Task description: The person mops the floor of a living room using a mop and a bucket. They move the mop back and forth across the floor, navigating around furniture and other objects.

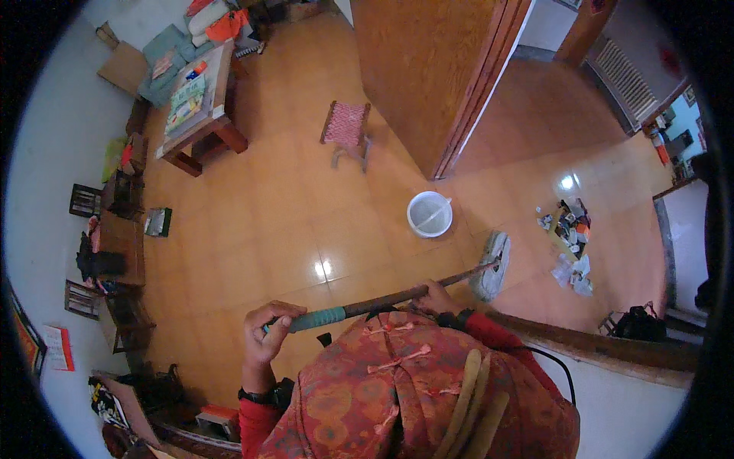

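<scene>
A long-handled mop lies across the front of my body, its brown pole (393, 299) ending in a teal grip at the left. My left hand (272, 330) is closed around the grip's end. Farther along the pole, my right hand (434, 299) holds it, with its fingers partly hidden. The pale flat mop head (492, 267) rests on the tiled floor to the right. Just beyond it stands a white plastic bucket (429, 214) with its handle lying across the opening. To the right of the mop head is a pile of mixed litter (570, 229), with crumpled white paper or plastic (573, 274) beside it.
A folding stool (345, 123) with a pink woven seat stands near the wooden door (424, 69). A low table (198, 123) is at the upper left by a sofa. Chairs and a wooden cabinet (121, 246) line the left wall. A black bag (639, 324) sits at the lower right.
</scene>
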Demonstrator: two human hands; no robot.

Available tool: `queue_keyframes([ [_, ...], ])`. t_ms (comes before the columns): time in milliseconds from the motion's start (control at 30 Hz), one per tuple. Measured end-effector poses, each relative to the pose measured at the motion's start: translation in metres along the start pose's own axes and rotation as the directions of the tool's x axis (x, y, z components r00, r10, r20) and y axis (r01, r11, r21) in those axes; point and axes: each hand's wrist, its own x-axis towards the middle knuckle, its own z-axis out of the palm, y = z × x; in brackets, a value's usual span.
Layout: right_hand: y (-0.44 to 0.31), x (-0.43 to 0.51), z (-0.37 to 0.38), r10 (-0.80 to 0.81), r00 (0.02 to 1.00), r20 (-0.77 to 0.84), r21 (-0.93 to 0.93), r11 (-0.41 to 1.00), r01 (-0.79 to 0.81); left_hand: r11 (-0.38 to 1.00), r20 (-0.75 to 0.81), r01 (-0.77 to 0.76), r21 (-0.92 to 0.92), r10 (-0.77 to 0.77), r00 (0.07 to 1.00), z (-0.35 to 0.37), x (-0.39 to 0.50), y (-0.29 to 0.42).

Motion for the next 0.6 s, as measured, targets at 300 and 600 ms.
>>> queue_keyframes([
  [300,-0.027,0.000,0.022,-0.060,0.998,-0.037,-0.153,0.987,0.054,0.998,0.034,-0.014,-0.053,0.015,0.999,-0.028,-0.011,-0.001],
  [600,-0.006,-0.002,0.007,-0.061,0.976,-0.208,-0.094,0.995,0.042,0.998,0.212,0.011,-0.056,0.001,0.977,-0.004,0.039,-0.016],
])
